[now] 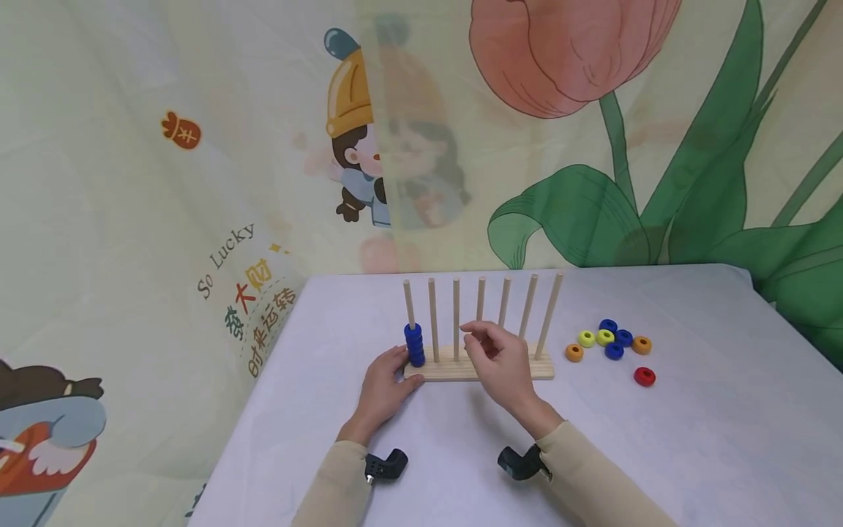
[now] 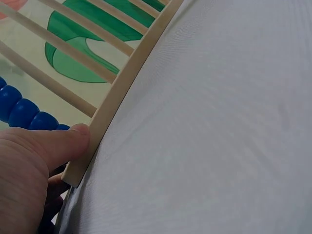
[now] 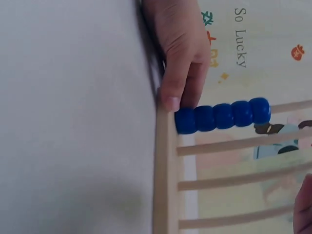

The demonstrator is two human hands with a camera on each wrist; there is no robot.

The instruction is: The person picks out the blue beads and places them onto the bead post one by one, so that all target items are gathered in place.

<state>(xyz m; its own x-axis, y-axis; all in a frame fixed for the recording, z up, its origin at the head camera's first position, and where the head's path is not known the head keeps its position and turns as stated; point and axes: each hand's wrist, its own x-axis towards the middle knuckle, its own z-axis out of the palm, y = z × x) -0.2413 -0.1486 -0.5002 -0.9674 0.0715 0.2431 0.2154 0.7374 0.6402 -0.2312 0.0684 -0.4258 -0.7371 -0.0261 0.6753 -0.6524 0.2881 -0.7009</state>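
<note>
A wooden rack of upright pegs stands on a pale base [image 1: 487, 372]. Its leftmost peg carries a stack of several blue beads [image 1: 414, 345], also seen in the right wrist view as a blue row [image 3: 223, 116]. My left hand [image 1: 383, 389] grips the base's left end beside that stack; in the left wrist view its thumb [image 2: 63, 144] lies on the base's face [image 2: 113, 100]. My right hand [image 1: 502, 366] hovers before the middle pegs, fingers loosely bent, thumb apart from the index finger, no bead visible between them. Only an edge of it [image 3: 303, 207] shows in the right wrist view.
Right of the rack lie loose beads on the white cloth [image 1: 711, 439]: several blue [image 1: 623, 337], two yellow [image 1: 586, 338], two orange [image 1: 574, 353] and one red [image 1: 645, 377]. A printed curtain [image 1: 263, 146] hangs behind the table.
</note>
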